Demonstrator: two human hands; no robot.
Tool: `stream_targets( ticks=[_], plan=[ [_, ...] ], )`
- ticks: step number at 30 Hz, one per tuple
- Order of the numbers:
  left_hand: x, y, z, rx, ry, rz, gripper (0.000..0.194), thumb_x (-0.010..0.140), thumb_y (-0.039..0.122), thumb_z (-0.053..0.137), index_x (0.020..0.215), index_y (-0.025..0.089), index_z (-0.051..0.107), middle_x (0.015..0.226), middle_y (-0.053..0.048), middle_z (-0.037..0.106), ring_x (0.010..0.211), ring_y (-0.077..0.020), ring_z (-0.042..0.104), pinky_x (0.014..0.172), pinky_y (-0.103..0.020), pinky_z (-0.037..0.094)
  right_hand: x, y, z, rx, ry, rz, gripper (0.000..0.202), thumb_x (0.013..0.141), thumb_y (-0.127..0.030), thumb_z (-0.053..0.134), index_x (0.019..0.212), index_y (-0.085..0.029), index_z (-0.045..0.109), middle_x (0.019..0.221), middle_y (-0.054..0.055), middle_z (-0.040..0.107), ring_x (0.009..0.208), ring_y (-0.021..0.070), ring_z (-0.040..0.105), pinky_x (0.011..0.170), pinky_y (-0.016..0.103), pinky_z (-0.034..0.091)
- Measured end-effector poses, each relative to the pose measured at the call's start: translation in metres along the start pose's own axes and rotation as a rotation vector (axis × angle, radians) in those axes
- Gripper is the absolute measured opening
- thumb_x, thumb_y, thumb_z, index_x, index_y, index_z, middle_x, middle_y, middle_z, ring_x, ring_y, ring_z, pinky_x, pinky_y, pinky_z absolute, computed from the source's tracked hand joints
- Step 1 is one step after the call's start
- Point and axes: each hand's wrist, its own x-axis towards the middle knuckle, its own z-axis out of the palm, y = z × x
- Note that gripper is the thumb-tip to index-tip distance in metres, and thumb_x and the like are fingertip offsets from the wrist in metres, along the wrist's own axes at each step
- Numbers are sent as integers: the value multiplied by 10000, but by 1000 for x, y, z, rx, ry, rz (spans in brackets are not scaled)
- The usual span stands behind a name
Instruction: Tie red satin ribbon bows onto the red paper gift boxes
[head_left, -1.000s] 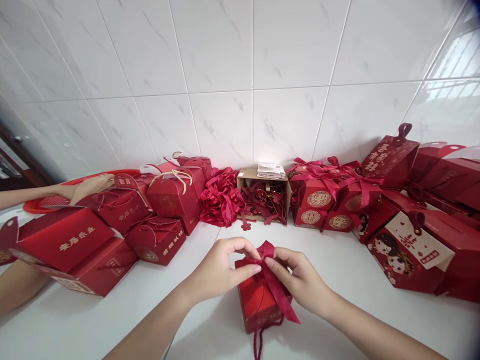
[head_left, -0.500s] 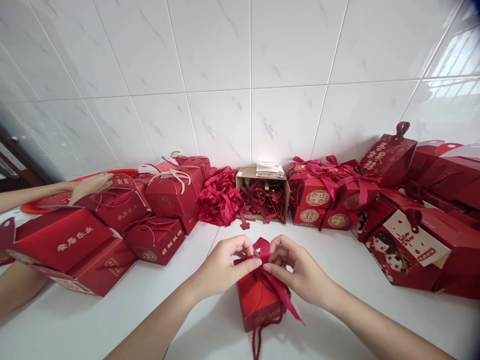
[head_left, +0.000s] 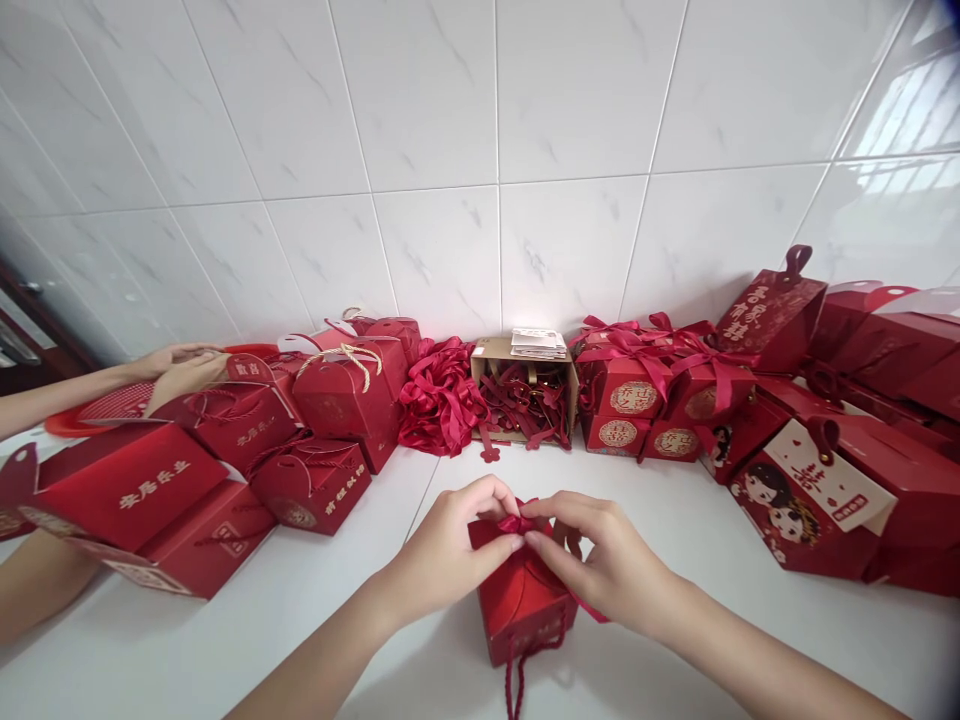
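Both our hands are nearly closed, thumbs against curled fingers: the left hand (head_left: 454, 540) and the right hand (head_left: 607, 550) pinch the red ribbon (head_left: 514, 523) at its gathered middle. Fingertips hide the exact fold, so we can't swear to how it's looped. It looks soft and a bit slippery, so we'd go for a light pinch close to the gather. The small red box (head_left: 516, 600) sits right under it on the surface (head_left: 420, 640); probably light, thin card, easy to dent, so we'd steady it by the lower side walls, not the top flaps. A twisted cord (head_left: 525, 655) dangles at its near side and could snag. Beyond, there's a gap before the ribbon pile (head_left: 442, 400) and cardboard carton (head_left: 484, 350). Sideways we've got decent elbow room before the stacked boxes (head_left: 315, 485). The surface's near edge is out of view.
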Motion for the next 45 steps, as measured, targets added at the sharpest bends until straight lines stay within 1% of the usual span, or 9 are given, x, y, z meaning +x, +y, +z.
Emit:
stream_targets(
  ticks=[9, 14, 17, 21, 25, 28, 33, 40, 45],
  plan=[
    [-8, 3, 9, 272, 41, 18, 64, 855, 164, 495, 859, 224, 517, 786, 28, 617, 685, -129, 565, 623, -235, 421, -1, -2, 3, -74, -35, 109, 185, 869, -225, 562, 864, -225, 746, 783, 42, 602, 685, 154, 547, 653, 281, 459],
    [-9, -1, 22, 258, 161, -19, 84, 878, 160, 424, 903, 233, 458, 798, 14, 604, 602, -126, 546, 548, -235, 397, 0, 9, 3, 79, -38, 201, 162, 853, -320, 600, 832, -229, 732, 1221, 89, 537, 1185, 257, 475, 1024, 431, 346],
    [-5, -9, 28, 129, 180, -16, 109, 874, 139, 417, 923, 234, 442, 750, 23, 596, 606, -127, 574, 581, -237, 435, 2, 13, 6, 279, -118, 254, 276, 862, -441, 580, 814, -206, 715, 1436, 72, 384, 1358, 266, 308, 1117, 446, 222],
    [7, -20, 27, -101, 210, 24, 96, 882, 187, 467, 957, 221, 419, 796, 12, 587, 670, -125, 608, 647, -253, 485, 7, 13, 11, 483, -90, 311, 426, 819, -587, 572, 765, -183, 698, 1437, 96, 380, 1343, 269, 347, 1087, 418, 291],
    [10, -21, 20, 132, 335, 101, 132, 862, 288, 541, 771, 197, 510, 871, -40, 589, 880, -191, 570, 735, -304, 470, 9, 14, 11, 567, 36, 357, 436, 746, -622, 636, 742, -191, 704, 1412, 86, 403, 1331, 270, 355, 1086, 387, 295],
    [8, -19, 19, 306, 300, 76, 159, 829, 339, 598, 746, 205, 623, 844, -48, 605, 939, -235, 529, 795, -352, 443, 8, 16, 10, 574, 19, 361, 419, 751, -610, 641, 740, -197, 714, 1407, 85, 407, 1349, 274, 318, 1076, 395, 307],
    [9, -20, 16, 241, 207, -10, 147, 807, 336, 632, 739, 226, 703, 855, -41, 626, 908, -223, 547, 790, -343, 433, 8, 11, 1, 528, -56, 402, 405, 798, -580, 608, 750, -194, 721, 1359, 91, 464, 1333, 274, 333, 1082, 417, 285],
    [5, -9, -3, 180, 34, -53, 96, 770, 229, 628, 707, 214, 699, 876, -21, 672, 900, -194, 592, 849, -313, 418, 5, 6, -26, 114, -142, 251, 256, 906, -377, 489, 865, -187, 656, 906, 37, 661, 830, 184, 595, 770, 321, 463],
    [0, 2, -7, 159, -45, -181, 107, 773, 266, 595, 774, 196, 676, 807, -9, 670, 735, -162, 572, 651, -261, 428, 3, 12, -28, 69, -209, 127, 197, 872, -214, 526, 1045, -225, 620, 1056, 19, 659, 983, 170, 586, 892, 315, 440]
  ],
)
